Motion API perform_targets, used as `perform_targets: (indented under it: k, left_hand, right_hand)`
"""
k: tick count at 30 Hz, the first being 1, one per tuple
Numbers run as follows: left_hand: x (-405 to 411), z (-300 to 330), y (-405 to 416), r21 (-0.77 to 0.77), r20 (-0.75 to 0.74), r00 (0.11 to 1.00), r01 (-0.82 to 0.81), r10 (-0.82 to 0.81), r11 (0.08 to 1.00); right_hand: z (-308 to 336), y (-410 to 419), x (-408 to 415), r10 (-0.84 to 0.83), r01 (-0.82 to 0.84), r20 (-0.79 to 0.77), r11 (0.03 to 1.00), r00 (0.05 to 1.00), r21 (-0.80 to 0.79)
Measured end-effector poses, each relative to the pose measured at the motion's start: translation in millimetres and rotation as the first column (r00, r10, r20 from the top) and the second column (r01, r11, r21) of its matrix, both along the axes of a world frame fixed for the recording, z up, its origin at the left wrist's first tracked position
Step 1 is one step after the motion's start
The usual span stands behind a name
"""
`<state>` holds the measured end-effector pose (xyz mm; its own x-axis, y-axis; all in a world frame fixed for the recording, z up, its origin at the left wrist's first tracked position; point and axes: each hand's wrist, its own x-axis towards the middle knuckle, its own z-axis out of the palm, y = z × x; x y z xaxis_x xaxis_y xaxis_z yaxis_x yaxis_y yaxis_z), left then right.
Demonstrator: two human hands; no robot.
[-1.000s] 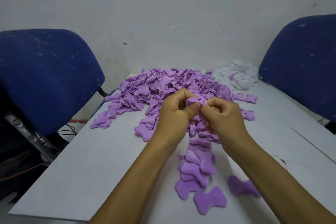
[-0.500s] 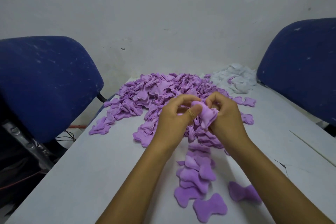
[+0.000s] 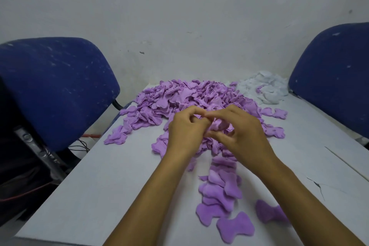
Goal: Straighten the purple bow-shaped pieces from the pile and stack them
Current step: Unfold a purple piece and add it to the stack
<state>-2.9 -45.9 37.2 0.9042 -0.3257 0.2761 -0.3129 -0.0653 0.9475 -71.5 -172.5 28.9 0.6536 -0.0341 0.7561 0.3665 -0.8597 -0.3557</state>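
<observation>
At the centre of the frame, the left hand (image 3: 186, 132) and the right hand (image 3: 242, 136) meet above the near edge of the pile (image 3: 191, 98). Both hands are curled and pinch one crumpled purple piece (image 3: 218, 126) between them, apparently so that its lobes can be pulled flat. The piece is small, soft and creased, like thin fleece or felt. The pile, in the upper centre of the frame, is a loose heap of the same bow-shaped cut-outs, folded and overlapping. The flattened pieces (image 3: 221, 191) lie in an overlapping row at lower centre, within easy reach for stacking. Two more flat pieces lie just beside the row, toward the lower right. The bench (image 3: 99, 195) is smooth and pale grey. A heap of white scraps (image 3: 265, 90) sits at upper right.
</observation>
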Motion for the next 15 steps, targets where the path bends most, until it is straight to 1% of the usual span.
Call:
perform_targets:
  k: [2, 4, 5, 7, 8, 9, 10, 11, 12, 13, 14, 15]
  left_hand:
    - [3, 1, 2, -0.075, -0.161, 0.986, 0.037, -0.049, 0.997]
    - [8, 3, 4, -0.203, -0.322, 0.944, 0.006, -0.073, 0.979]
    - [9, 4, 4, -0.258, -0.375, 0.925, -0.037, -0.065, 0.965]
    - [10, 4, 3, -0.35, -0.455, 0.889, -0.136, -0.041, 0.927]
    - [11, 3, 3, -0.37, -0.49, 0.871, -0.182, -0.025, 0.911]
    - [11, 1, 2, -0.372, -0.517, 0.856, -0.211, -0.012, 0.904]
    - [11, 0, 1, -0.366, -0.535, 0.845, -0.219, -0.012, 0.904]
    - [10, 0, 1, -0.361, -0.543, 0.839, -0.199, -0.032, 0.911]
    - [10, -1, 1, -0.35, -0.54, 0.839, -0.157, -0.062, 0.923]
    - [9, 0, 1, -0.339, -0.527, 0.843, -0.095, -0.105, 0.936]
    - [9, 2, 1, -0.333, -0.507, 0.847, -0.019, -0.162, 0.943]
    - [8, 4, 1, -0.336, -0.478, 0.848, 0.066, -0.231, 0.939]
  right_hand:
    - [-4, 2, 2, -0.038, 0.039, 0.075, 0.999, 0.996, -0.022]
    - [-4, 4, 2, -0.036, 0.036, 0.086, 0.999, 0.996, 0.002]
    - [-2, 6, 2, -0.012, 0.011, 0.034, 0.999, 0.999, 0.038]
    - [2, 11, 2, 0.108, -0.079, -0.164, 0.982, 0.981, 0.171]
    - [3, 14, 2, 0.214, -0.137, -0.286, 0.954, 0.934, 0.266]
    - [5, 16, 1, 0.336, -0.184, -0.385, 0.906, 0.86, 0.38]
    - [7, 17, 0, 0.448, -0.202, -0.439, 0.841, 0.779, 0.501]
    - [9, 17, -2, 0.546, -0.199, -0.45, 0.764, 0.707, 0.614]
    - [12, 15, -4, 0.64, -0.19, -0.418, 0.663, 0.644, 0.724]
    - [13, 12, -6, 0.73, -0.169, -0.353, 0.535, 0.586, 0.827]
    - [13, 8, -8, 0.809, -0.139, -0.263, 0.387, 0.526, 0.911]
    - [13, 4, -11, 0.867, -0.118, -0.172, 0.254, 0.467, 0.96]
